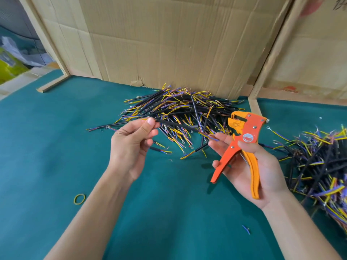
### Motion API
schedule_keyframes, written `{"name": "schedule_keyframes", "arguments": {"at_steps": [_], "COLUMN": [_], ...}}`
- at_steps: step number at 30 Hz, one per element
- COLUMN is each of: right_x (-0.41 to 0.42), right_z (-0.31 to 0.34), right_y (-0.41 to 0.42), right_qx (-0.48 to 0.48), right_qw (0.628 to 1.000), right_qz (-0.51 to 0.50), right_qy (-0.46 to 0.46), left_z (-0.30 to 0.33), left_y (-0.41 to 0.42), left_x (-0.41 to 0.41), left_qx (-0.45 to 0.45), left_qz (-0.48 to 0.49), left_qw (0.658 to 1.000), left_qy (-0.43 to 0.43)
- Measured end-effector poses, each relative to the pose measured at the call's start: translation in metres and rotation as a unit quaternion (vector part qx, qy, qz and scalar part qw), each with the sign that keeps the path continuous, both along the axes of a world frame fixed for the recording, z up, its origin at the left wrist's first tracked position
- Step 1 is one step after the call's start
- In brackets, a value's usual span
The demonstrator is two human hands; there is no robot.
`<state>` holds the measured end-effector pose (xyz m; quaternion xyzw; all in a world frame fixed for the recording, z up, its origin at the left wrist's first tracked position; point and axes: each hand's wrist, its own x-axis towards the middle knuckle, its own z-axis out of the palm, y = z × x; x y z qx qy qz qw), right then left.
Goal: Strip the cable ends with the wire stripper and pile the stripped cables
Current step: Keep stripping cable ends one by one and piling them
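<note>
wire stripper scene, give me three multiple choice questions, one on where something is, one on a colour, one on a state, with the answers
1. Where does the rubber band lie?
A. on the green mat, near the left forearm
B. on the middle cable pile
C. round the stripper handles

2. What colour is the wire stripper?
A. blue and black
B. orange and yellow
C. plain grey

3. What is the left hand doing?
A. lying flat on the mat
B. pinching a black cable
C. gripping the stripper

Answers:
1 A, the band sits alone on the mat.
2 B, orange body with a yellow handle.
3 B, thumb and finger pinch the cable; the right hand holds the stripper.
</note>
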<state>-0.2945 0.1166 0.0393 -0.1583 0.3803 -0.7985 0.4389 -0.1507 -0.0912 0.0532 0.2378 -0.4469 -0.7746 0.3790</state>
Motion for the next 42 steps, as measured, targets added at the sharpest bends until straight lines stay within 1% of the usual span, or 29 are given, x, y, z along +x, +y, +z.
{"name": "schedule_keyframes", "arguments": {"at_steps": [3, 6, 10, 13, 16, 18, 21, 24, 26, 29, 32, 37, 42], "right_x": [0.002, 0.004, 0.017, 0.03, 0.045, 0.05, 0.046, 0.033, 0.025, 0.019, 0.021, 0.026, 0.025], "right_z": [-0.002, -0.004, -0.01, -0.017, -0.02, -0.019, -0.012, -0.004, -0.001, 0.0, -0.002, -0.004, -0.004], "right_y": [0.0, 0.0, -0.009, -0.017, -0.024, -0.025, -0.021, -0.015, -0.011, -0.008, -0.01, -0.013, -0.013], "right_qx": [0.013, 0.02, 0.018, -0.014, -0.025, -0.005, 0.021, 0.015, 0.0, -0.015, -0.016, 0.007, 0.017], "right_qw": [0.999, 0.995, 0.978, 0.963, 0.952, 0.955, 0.976, 0.99, 0.993, 0.994, 0.992, 0.992, 0.993], "right_qz": [0.039, 0.1, 0.204, 0.271, 0.304, 0.296, 0.214, 0.139, 0.117, 0.11, 0.12, 0.118, 0.111], "right_qy": [0.008, 0.021, 0.024, 0.008, 0.006, 0.019, 0.02, 0.011, 0.009, 0.018, 0.027, 0.044, 0.034], "left_z": [0.003, 0.006, 0.011, 0.014, 0.015, 0.013, 0.007, 0.0, -0.005, -0.008, -0.012, -0.015, -0.018], "left_y": [-0.002, -0.005, -0.007, -0.001, 0.004, 0.003, 0.003, 0.01, 0.018, 0.03, 0.037, 0.041, 0.042], "left_x": [0.002, 0.004, 0.007, 0.004, 0.001, 0.001, 0.0, -0.004, -0.008, -0.012, -0.015, -0.017, -0.018], "left_qx": [0.052, 0.098, 0.118, 0.141, 0.17, 0.142, 0.049, -0.041, -0.073, -0.092, -0.104, -0.142, -0.241], "left_qz": [-0.019, -0.039, -0.075, -0.09, -0.094, -0.085, -0.048, -0.043, -0.065, -0.113, -0.131, -0.111, -0.081], "left_qw": [0.998, 0.991, 0.98, 0.975, 0.973, 0.982, 0.997, 0.998, 0.993, 0.985, 0.98, 0.976, 0.958], "left_qy": [0.038, 0.088, 0.144, 0.146, 0.125, 0.092, 0.03, -0.035, -0.063, -0.093, -0.109, -0.122, -0.131]}}
